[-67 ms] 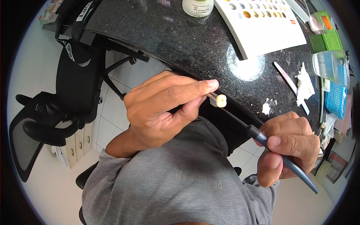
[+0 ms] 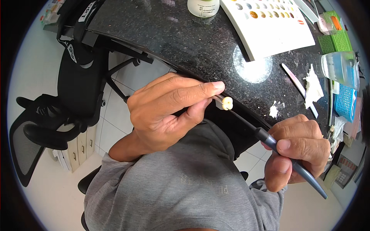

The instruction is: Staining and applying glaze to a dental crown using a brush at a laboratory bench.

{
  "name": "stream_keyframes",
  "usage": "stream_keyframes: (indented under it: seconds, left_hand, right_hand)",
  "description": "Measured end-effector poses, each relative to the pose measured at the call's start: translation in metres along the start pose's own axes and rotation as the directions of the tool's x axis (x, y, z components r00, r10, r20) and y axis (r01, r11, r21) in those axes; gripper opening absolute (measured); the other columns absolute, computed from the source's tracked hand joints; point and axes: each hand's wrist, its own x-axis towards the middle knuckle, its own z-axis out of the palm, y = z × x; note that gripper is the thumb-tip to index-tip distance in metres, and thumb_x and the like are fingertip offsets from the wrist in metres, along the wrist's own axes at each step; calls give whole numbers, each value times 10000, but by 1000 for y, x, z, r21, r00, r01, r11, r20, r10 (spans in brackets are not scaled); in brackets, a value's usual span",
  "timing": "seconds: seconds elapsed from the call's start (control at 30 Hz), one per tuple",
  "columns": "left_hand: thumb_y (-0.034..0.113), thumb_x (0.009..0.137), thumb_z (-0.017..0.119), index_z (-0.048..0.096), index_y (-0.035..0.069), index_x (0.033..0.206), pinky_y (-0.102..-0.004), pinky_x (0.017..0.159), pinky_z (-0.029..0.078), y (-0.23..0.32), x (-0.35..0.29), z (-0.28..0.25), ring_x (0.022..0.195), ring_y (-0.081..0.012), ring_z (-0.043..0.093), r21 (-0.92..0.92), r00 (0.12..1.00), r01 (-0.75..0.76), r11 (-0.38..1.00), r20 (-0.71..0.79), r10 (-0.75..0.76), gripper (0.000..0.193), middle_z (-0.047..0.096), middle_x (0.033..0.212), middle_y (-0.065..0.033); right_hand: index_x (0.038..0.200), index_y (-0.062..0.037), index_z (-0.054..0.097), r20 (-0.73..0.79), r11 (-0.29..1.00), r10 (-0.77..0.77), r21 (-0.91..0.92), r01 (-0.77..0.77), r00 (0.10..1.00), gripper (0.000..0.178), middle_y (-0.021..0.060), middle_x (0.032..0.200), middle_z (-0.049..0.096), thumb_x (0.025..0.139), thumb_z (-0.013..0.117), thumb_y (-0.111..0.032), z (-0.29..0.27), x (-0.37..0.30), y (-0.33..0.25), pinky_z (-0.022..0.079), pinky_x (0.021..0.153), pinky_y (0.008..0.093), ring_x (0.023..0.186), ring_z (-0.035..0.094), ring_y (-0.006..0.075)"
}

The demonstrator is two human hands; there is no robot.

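Note:
My left hand (image 2: 169, 104) is closed in a pinch on a thin metal holder (image 2: 217, 98), mostly hidden by the fingers. At the holder's end sits a small yellowish-white tooth crown (image 2: 227, 103), just past my fingertips. My right hand (image 2: 298, 148) grips a slim brush (image 2: 306, 175) with a dark blue-grey handle and a black collar. Its thin dark tip points up and left to the lower edge of the crown; whether it touches cannot be made out.
On the black speckled worktop (image 2: 165, 38) stand a white palette (image 2: 273, 38) with coloured wells and a jar (image 2: 203, 8). To the right are a pale stick tool (image 2: 295, 82), crumpled tissue (image 2: 313, 87), a glass (image 2: 339, 69) and baskets (image 2: 344, 104). A black chair (image 2: 83, 88) stands left.
My right hand and the brush have shifted very slightly to the right. My left hand and the crown look unmoved.

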Motion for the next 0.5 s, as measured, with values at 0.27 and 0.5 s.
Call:
stream_keyframes:
  seconds: [0.27, 0.5]
  left_hand:
    - [-97, 748, 608, 680, -38, 966, -237, 595, 482, 2, 1, -1, 653, -156, 630, 11, 1000, 5, 1000, 3, -5, 238, 678, 733, -113]
    - [-95, 751, 611, 683, -38, 960, -233, 588, 473, 3, 1, -1, 649, -151, 624, 13, 1000, 13, 1000, 1, -13, 228, 678, 728, -106]
  right_hand:
    - [922, 8, 545, 42, 1000, 9, 17, -10, 999, 172, 104, 781, 543, 807, 607, -104, -1, 2, -2, 496, 513, 247, 607, 566, 148]
    - [915, 11, 543, 25, 1000, -8, -10, 9, 1000, 174, 101, 751, 537, 802, 605, -106, -1, 0, 0, 490, 505, 241, 586, 553, 143]
